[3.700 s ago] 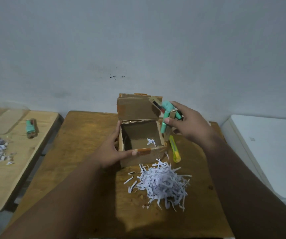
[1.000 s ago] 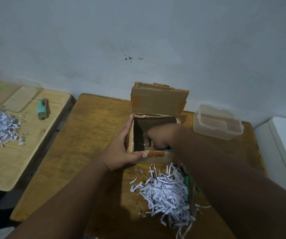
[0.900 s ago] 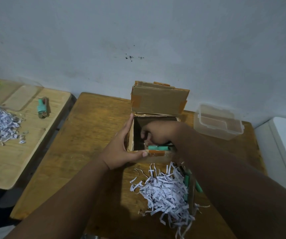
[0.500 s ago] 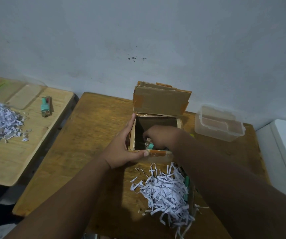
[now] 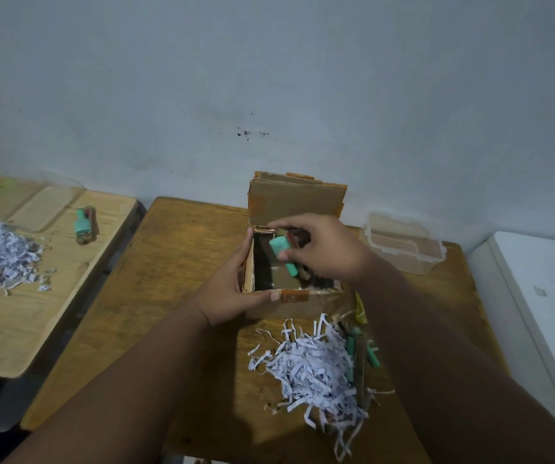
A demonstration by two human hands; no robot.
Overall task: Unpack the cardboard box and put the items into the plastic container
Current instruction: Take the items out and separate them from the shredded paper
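The open cardboard box (image 5: 297,202) stands at the middle of the wooden table, its flap upright at the back. My left hand (image 5: 227,289) grips the box's left wall and front corner. Over the box opening, my right hand (image 5: 323,249) is closed on a bundle of small items, a teal cylinder (image 5: 282,254) the clearest of them. The clear plastic container (image 5: 403,242) sits lidless at the back right, apart from the box. Several teal items (image 5: 366,353) lie by the shredded paper in front.
A pile of white shredded paper (image 5: 313,370) lies in front of the box. A yellow item (image 5: 360,309) pokes out beside my right forearm. A second table (image 5: 18,262) at left carries more shreds and a teal item (image 5: 83,224). A white surface (image 5: 544,296) is at right.
My right hand, which was down inside the box, has lifted above the opening with teal items in its fingers. The left hand still holds the box in place.
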